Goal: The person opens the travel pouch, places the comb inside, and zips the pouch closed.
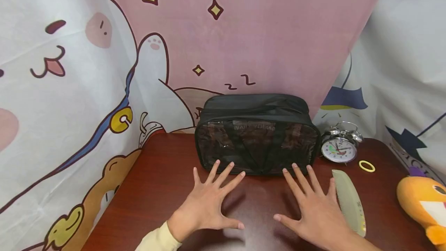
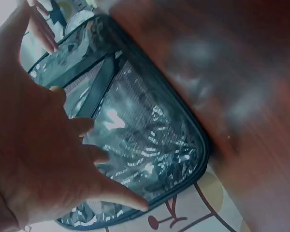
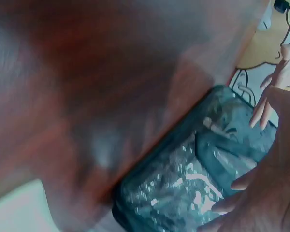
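A black bag (image 1: 258,138) with a clear plastic front stands at the back of the brown table, against the patterned cloth. In front of its left half my left hand (image 1: 209,200) hovers with fingers spread, holding nothing. My right hand (image 1: 313,208) is likewise spread in front of the bag's right half, also holding nothing. The left wrist view has the clear front of the bag (image 2: 135,121) beyond the fingers. In the right wrist view the bag (image 3: 183,179) lies past the right fingertips. Beside the right hand is a pale green comb (image 1: 352,200), partly behind the little finger.
A silver twin-bell alarm clock (image 1: 338,148) stands right of the bag, with a yellow ring (image 1: 367,166) near it. An orange plush toy (image 1: 419,200) sits at the right edge. Cartoon-print cloth (image 1: 261,30) hangs behind and along both sides of the table (image 1: 156,181).
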Demonstrator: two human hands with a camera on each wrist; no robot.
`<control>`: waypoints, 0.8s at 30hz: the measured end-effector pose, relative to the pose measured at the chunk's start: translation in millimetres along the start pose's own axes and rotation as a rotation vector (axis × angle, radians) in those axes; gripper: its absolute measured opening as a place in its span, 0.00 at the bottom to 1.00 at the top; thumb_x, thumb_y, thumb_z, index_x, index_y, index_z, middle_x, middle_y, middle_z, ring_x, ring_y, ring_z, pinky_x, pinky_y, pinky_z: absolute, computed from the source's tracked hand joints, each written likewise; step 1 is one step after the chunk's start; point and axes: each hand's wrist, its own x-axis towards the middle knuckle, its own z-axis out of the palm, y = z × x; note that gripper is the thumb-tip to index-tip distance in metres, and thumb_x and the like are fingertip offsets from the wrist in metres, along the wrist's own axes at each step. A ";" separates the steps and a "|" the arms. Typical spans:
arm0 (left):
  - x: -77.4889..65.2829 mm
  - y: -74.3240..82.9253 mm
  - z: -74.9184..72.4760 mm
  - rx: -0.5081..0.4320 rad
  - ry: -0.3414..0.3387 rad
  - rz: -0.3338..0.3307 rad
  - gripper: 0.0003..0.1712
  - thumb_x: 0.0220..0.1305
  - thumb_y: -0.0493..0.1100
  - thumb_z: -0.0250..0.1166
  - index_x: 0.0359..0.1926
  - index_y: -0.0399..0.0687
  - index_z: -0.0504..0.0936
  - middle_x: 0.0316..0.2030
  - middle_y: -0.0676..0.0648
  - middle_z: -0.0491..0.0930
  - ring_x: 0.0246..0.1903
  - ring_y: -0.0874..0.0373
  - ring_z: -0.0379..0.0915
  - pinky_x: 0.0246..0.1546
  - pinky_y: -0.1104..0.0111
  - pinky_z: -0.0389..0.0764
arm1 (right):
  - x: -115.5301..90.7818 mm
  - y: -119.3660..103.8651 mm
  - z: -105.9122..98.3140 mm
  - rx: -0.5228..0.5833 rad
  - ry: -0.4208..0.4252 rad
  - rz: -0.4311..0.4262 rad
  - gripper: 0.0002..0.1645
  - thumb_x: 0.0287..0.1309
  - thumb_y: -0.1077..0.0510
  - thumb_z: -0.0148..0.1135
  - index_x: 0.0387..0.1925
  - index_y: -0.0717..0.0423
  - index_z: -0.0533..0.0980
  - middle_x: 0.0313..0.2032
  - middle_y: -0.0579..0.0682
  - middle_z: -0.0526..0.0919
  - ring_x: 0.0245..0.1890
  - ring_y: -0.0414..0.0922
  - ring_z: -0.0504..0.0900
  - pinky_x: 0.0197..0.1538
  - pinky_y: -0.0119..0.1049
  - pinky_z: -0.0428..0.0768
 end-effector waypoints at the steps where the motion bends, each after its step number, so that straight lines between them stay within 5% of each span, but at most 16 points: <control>1: 0.2 -1.4 -2.2 -0.017 0.015 0.010 0.71 0.47 0.92 0.59 0.83 0.85 0.31 0.87 0.54 0.37 0.86 0.36 0.34 0.58 0.11 0.48 | 1.4 2.9 -3.5 -0.004 0.026 -0.001 0.74 0.47 0.09 0.59 0.86 0.37 0.48 0.85 0.54 0.51 0.82 0.69 0.53 0.64 0.90 0.47; 7: 2.1 -13.8 -20.7 -0.117 0.208 0.098 0.67 0.55 0.91 0.52 0.86 0.74 0.38 0.87 0.52 0.36 0.86 0.37 0.31 0.66 0.16 0.50 | 9.6 19.5 -29.8 0.015 0.255 -0.025 0.62 0.52 0.21 0.70 0.80 0.47 0.64 0.78 0.58 0.66 0.78 0.64 0.62 0.66 0.84 0.53; 10: 3.5 -25.2 -33.9 -0.171 0.372 0.134 0.65 0.57 0.92 0.45 0.87 0.66 0.45 0.87 0.49 0.42 0.86 0.37 0.34 0.72 0.21 0.47 | 13.2 27.1 -42.5 0.053 0.416 -0.050 0.49 0.52 0.31 0.74 0.68 0.53 0.75 0.64 0.58 0.78 0.67 0.62 0.72 0.65 0.73 0.63; 14: 5.0 -45.6 -50.0 -0.255 0.598 0.147 0.65 0.61 0.89 0.45 0.85 0.52 0.55 0.85 0.43 0.50 0.85 0.38 0.40 0.79 0.31 0.48 | 21.5 39.9 -55.4 0.164 0.567 -0.048 0.37 0.54 0.42 0.74 0.59 0.59 0.79 0.53 0.60 0.82 0.56 0.63 0.76 0.58 0.63 0.68; 18: 8.0 -63.5 -55.3 -0.407 0.749 0.144 0.59 0.68 0.80 0.55 0.83 0.43 0.58 0.84 0.41 0.54 0.84 0.42 0.47 0.82 0.45 0.54 | 34.2 56.1 -62.8 0.360 0.595 0.015 0.29 0.62 0.53 0.71 0.62 0.59 0.77 0.55 0.61 0.81 0.56 0.58 0.74 0.53 0.53 0.66; 21: 13.9 -72.3 -53.7 -0.537 0.823 0.091 0.48 0.73 0.61 0.64 0.83 0.47 0.58 0.82 0.43 0.57 0.82 0.45 0.53 0.80 0.50 0.62 | 44.2 69.0 -64.4 0.529 0.560 0.095 0.25 0.71 0.56 0.65 0.66 0.57 0.76 0.57 0.55 0.80 0.59 0.39 0.72 0.55 0.34 0.66; 24: 23.3 -78.2 -50.6 -0.646 0.878 -0.016 0.43 0.72 0.43 0.68 0.83 0.57 0.60 0.79 0.47 0.64 0.78 0.48 0.61 0.73 0.48 0.72 | 54.2 81.3 -64.0 0.676 0.493 0.189 0.22 0.79 0.52 0.56 0.67 0.56 0.75 0.57 0.40 0.80 0.55 0.22 0.69 0.51 0.18 0.64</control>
